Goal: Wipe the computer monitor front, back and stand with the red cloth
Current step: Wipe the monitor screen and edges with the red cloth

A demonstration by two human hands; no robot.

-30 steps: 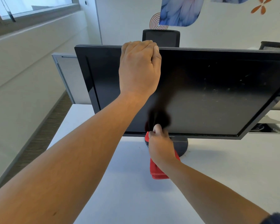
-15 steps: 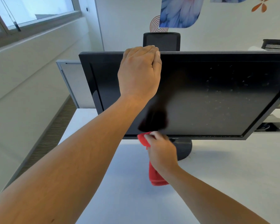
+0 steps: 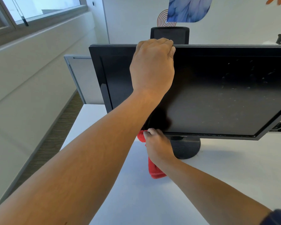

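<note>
The red cloth point(image 3: 155, 171) is a soft, bunched bright-red fabric. It is gripped in the right hand point(image 3: 159, 145), whose fingers are curled round it. One fold sticks out above the knuckles at the lower bezel of the monitor point(image 3: 217, 95), and the rest hangs below the wrist toward the table point(image 3: 234, 176). Whether that end touches the top cannot be told. The cloth sits just left of the stand point(image 3: 187, 147), a round black base with a ribbed surface set toward the table's far edge.

The monitor is black with its screen dark. Pale specks and smears are scattered over the right half of the screen, and a reflection shows on the left bezel. The left hand point(image 3: 152, 65) clasps the monitor's top edge near the left corner, fingers hooked over to the back.

Behind the monitor are a black chair headrest point(image 3: 169, 34) and a grey partition point(image 3: 81, 78) past the table's far left corner. A window point(image 3: 39, 7) is at upper left.
</note>
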